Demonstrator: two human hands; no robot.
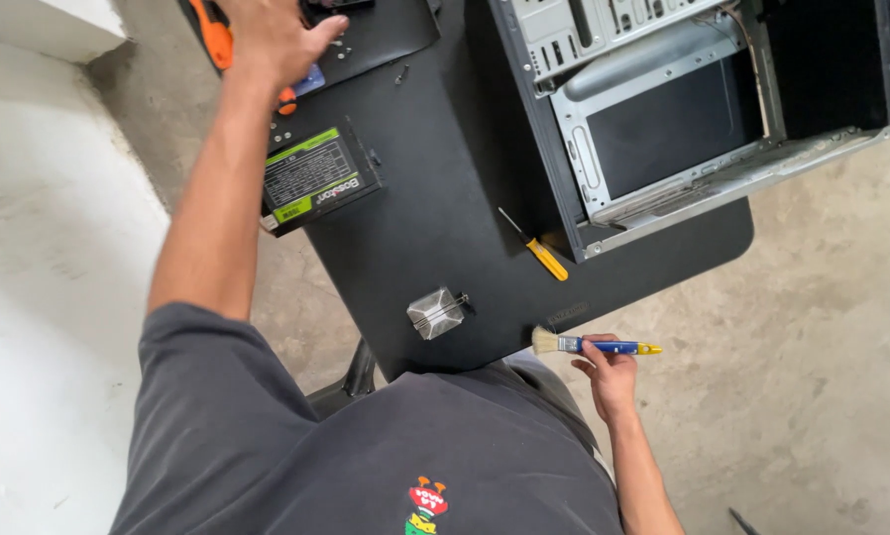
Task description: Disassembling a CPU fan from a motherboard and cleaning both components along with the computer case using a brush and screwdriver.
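— Brush (596, 346) position?
— Near edge of the black table (445, 198), gripped in the right hand (611, 374), bristles pointing left.
— Left hand (272, 38)?
— Far left, fingers spread beside an orange tool (212, 35), holding nothing visible. It seems to be reaching; any pickup needs the fingers to close.

Matt black table (435, 228); bare metal computer case (663, 109); rough concrete floor (822, 327); bristle brush (589, 344), glossy plastic handle.

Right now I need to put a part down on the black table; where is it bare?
Bare room: the middle of the black table, between the power supply, the yellow screwdriver and the heatsink. Crowded: the far corner under the left hand, with loose screws, and the right side, filled by the computer case.
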